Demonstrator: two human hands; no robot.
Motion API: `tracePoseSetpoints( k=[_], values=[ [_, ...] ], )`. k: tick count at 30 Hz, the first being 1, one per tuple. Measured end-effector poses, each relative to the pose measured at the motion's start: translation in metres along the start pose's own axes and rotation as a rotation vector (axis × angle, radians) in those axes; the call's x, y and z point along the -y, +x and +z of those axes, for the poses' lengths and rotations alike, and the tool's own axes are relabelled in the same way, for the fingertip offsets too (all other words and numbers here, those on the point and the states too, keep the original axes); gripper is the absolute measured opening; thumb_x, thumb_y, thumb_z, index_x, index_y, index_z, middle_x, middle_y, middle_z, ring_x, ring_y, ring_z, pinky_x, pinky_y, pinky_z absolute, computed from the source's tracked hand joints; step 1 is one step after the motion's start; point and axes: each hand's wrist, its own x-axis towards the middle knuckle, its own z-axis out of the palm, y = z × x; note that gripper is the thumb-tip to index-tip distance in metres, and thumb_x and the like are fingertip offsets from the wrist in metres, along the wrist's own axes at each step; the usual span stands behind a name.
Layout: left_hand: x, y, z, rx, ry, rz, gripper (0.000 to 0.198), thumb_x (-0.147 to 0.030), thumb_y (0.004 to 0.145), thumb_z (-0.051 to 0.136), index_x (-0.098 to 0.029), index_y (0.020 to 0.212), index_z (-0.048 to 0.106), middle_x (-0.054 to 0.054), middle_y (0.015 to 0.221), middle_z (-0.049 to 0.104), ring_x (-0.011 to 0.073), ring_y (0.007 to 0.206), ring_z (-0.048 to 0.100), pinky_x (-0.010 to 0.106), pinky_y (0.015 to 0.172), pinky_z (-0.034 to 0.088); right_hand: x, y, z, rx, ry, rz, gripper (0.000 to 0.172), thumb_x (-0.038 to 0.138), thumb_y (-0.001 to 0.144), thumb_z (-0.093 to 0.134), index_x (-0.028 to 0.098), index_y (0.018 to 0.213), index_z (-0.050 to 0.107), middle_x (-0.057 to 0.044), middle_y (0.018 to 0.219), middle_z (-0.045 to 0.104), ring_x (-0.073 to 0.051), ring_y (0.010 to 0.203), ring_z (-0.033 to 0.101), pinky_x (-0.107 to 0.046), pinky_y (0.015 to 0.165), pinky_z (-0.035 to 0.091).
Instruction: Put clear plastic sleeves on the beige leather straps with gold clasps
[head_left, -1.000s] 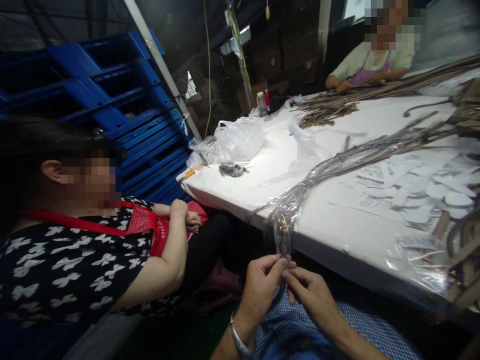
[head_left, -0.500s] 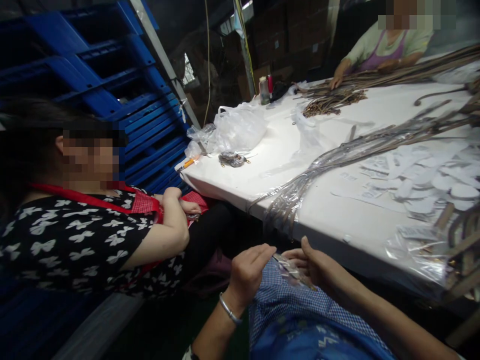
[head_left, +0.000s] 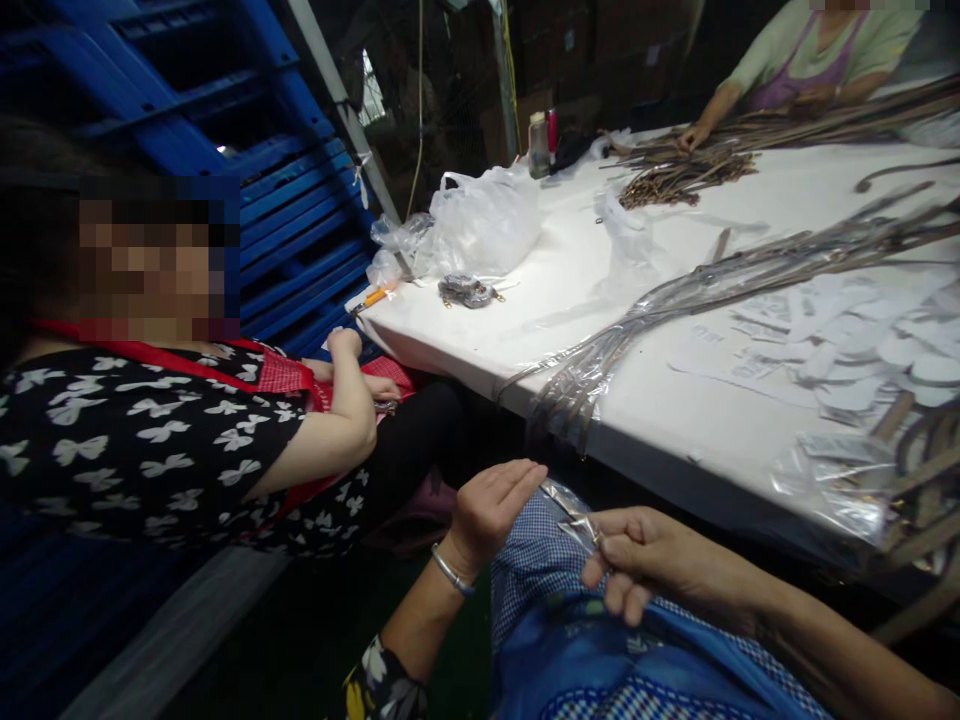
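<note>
Between my hands, above my lap, is a narrow strap in clear plastic (head_left: pixel 568 515) with a shiny metal piece near its right end. My left hand (head_left: pixel 491 510), with a silver bangle at the wrist, has its fingers pressed together at the strap's far left end. My right hand (head_left: pixel 637 560) pinches the other end by the metal piece, thumb against forefinger, the other fingers curled loosely below. Plastic glare hides the strap's details. Just beyond my hands, a bundle of plastic-wrapped straps (head_left: pixel 592 385) hangs over the edge of the white table (head_left: pixel 465 345).
A person in a red apron (head_left: pixel 277 375) sits at my left, another person (head_left: pixel 817 60) across the table. On the table are a coiled wrapped strap (head_left: pixel 470 291), clear plastic bags (head_left: pixel 484 220), an orange-handled tool (head_left: pixel 375 297), white tags (head_left: pixel 847 340) and brown straps (head_left: pixel 682 180). Blue pallets (head_left: pixel 300 220) stand behind.
My right hand has gone from raised thumb and extended fingers to a pinch on the strap's metal end. My left hand keeps its hold. The camera view has tilted slightly downward.
</note>
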Motion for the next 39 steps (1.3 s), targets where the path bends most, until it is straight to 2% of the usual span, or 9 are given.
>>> tracePoseSetpoints(
  k=[7,14,18,20,23,28,34,37,39],
  values=[
    [0.003,-0.008,0.008,-0.004,-0.064,-0.053,0.036,-0.008,0.092,0.042,-0.015,0.122,0.061,0.012,0.112,0.071,0.0206,0.107,0.066,0.036,0.092,0.057,-0.004,-0.009,0.001,0.005,0.008,0.042,0.034,0.042,0.084,0.067,0.012,0.099,0.064,-0.010,0.091,0.072,-0.011,0.064,0.069,-0.018,0.057,0.055],
    [0.001,-0.002,0.004,-0.008,-0.116,-0.032,0.036,-0.010,0.093,0.041,-0.016,0.121,0.062,0.010,0.110,0.072,0.0203,0.107,0.066,0.036,0.093,0.056,-0.005,-0.001,0.004,-0.014,-0.007,0.004,0.061,0.063,0.090,0.043,0.011,0.111,0.064,-0.017,0.108,0.070,-0.024,0.098,0.067,-0.039,0.093,0.047],
    [-0.001,-0.002,0.007,-0.009,-0.162,-0.047,0.032,-0.011,0.092,0.045,-0.017,0.118,0.065,0.010,0.109,0.073,0.0204,0.104,0.067,0.036,0.092,0.056,-0.010,0.007,0.012,0.003,0.016,-0.036,0.044,0.052,0.090,0.055,0.012,0.104,0.065,-0.006,0.080,0.068,-0.016,0.073,0.064,-0.029,0.076,0.047],
    [-0.006,-0.004,0.013,-0.012,-0.248,-0.140,0.030,-0.014,0.092,0.047,-0.017,0.114,0.066,0.010,0.106,0.073,0.0201,0.101,0.068,0.035,0.091,0.056,-0.008,0.007,0.016,0.014,0.043,-0.066,0.035,0.047,0.091,0.056,0.013,0.094,0.064,-0.001,0.070,0.060,-0.012,0.064,0.057,-0.026,0.069,0.044],
    [-0.020,-0.007,0.023,-0.007,-0.509,-0.423,0.024,-0.023,0.092,0.052,-0.017,0.107,0.069,0.009,0.099,0.074,0.0193,0.092,0.069,0.032,0.086,0.055,0.003,0.003,0.020,0.026,0.028,-0.157,0.035,0.043,0.094,0.052,0.014,0.077,0.059,-0.002,0.069,0.057,-0.012,0.066,0.053,-0.027,0.070,0.043],
    [-0.038,-0.014,0.041,0.039,-0.893,-0.812,0.041,-0.042,0.095,0.047,-0.013,0.081,0.074,0.007,0.069,0.069,0.0156,0.064,0.063,0.026,0.068,0.051,0.034,-0.012,0.016,-0.138,-0.014,-0.328,0.029,0.047,0.088,0.059,0.018,0.083,0.062,-0.002,0.068,0.058,-0.014,0.061,0.052,-0.028,0.062,0.045],
    [-0.038,-0.037,0.046,-0.022,-0.994,-0.964,0.041,-0.048,0.089,0.054,-0.013,0.092,0.074,0.005,0.069,0.066,0.0131,0.057,0.057,0.023,0.057,0.047,0.063,-0.012,0.007,-0.389,0.020,-0.544,0.026,0.047,0.077,0.071,0.025,0.088,0.064,0.000,0.074,0.054,-0.011,0.056,0.050,-0.023,0.053,0.048],
    [-0.038,-0.042,0.038,0.073,-1.120,-0.995,0.041,-0.048,0.088,0.055,-0.012,0.093,0.074,0.007,0.076,0.070,0.0154,0.065,0.063,0.025,0.065,0.050,0.071,0.002,0.011,-0.442,0.072,-0.641,0.025,0.042,0.076,0.075,0.025,0.090,0.064,0.000,0.081,0.056,-0.010,0.064,0.054,-0.021,0.064,0.052],
    [-0.037,-0.035,0.033,0.141,-1.258,-0.962,0.045,-0.049,0.086,0.060,-0.014,0.112,0.068,0.012,0.096,0.071,0.0188,0.078,0.068,0.029,0.073,0.052,0.072,0.011,0.018,-0.452,0.080,-0.660,0.024,0.041,0.076,0.075,0.025,0.090,0.064,0.000,0.085,0.057,-0.011,0.070,0.057,-0.022,0.071,0.053]
  ],
)
